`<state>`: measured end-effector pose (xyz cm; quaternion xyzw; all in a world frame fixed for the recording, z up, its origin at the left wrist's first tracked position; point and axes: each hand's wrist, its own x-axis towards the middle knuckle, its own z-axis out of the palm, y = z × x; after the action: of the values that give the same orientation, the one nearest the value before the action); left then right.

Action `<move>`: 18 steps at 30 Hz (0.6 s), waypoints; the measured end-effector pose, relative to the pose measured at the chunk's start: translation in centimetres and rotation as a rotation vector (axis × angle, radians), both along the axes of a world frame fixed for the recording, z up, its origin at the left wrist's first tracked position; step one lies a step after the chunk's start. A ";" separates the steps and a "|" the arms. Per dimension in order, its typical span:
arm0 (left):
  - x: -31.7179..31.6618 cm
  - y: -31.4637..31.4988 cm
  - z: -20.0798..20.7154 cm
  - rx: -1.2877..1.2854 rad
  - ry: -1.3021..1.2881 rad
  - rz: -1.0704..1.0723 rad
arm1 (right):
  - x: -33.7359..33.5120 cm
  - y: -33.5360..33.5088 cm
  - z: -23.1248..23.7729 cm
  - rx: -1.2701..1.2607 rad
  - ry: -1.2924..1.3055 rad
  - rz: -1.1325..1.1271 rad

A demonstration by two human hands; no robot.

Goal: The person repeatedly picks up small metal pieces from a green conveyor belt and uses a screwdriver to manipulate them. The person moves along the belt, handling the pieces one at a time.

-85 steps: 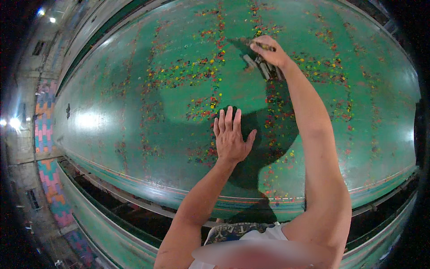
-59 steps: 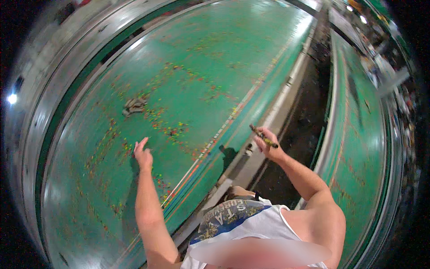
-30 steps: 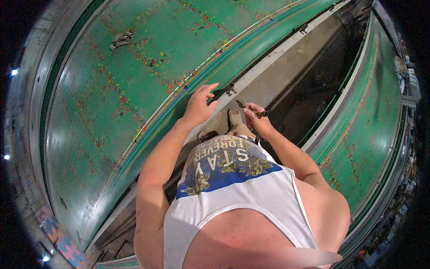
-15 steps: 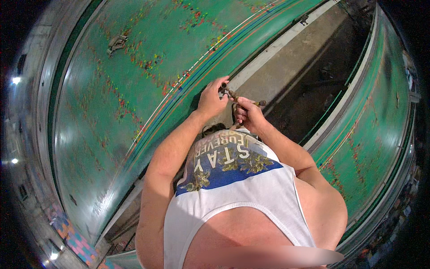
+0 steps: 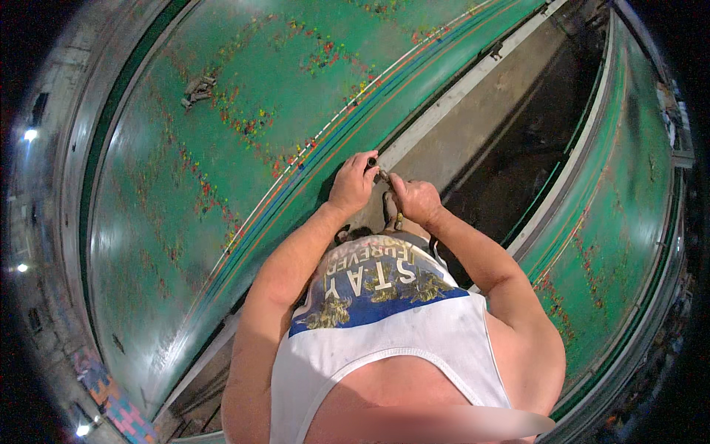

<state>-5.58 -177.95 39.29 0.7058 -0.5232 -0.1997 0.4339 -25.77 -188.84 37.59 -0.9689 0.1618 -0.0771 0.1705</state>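
My left hand (image 5: 352,183) is closed round a small dark metal fitting (image 5: 372,163) with a round, tube-like end facing up. Close beside it on the right, my right hand (image 5: 418,200) grips a brownish metal piece (image 5: 384,175) between thumb and curled fingers, right against the fitting. A brassy end (image 5: 399,221) sticks out below the right hand, toward my body. Fingers hide most of the metal, so I cannot tell whether it is one joined part or two. Both hands are in front of my waist, over the gap between two green surfaces.
A long green table (image 5: 244,170) with red and yellow spots and coloured lines stretches along my left. Grey metal pieces (image 5: 198,90) lie on it. A pale rail (image 5: 458,103) edges the gap. Another green table (image 5: 592,259) stands at the right, beyond a dark hollow (image 5: 510,163).
The right hand has turned, back of the hand now upward; the metal end that pointed right now points down toward me. Both hands sit slightly lower in view. The left hand keeps its grip.
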 end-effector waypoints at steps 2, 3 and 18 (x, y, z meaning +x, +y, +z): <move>0.1 -0.3 0.0 -0.051 -0.013 0.014 | -0.4 -0.8 0.9 -0.088 -0.011 0.039; 0.2 -0.5 0.3 -0.030 0.018 0.017 | -0.5 -1.2 1.4 -0.138 -0.026 0.067; 2.8 -2.3 4.5 -0.221 1.137 0.550 | -7.0 -2.6 2.0 0.260 -0.071 -0.107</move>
<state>-2.75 -180.21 43.83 0.5491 -0.0287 -0.3693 0.7492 -32.73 -191.46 39.56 -0.9253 0.2158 -0.0988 0.2957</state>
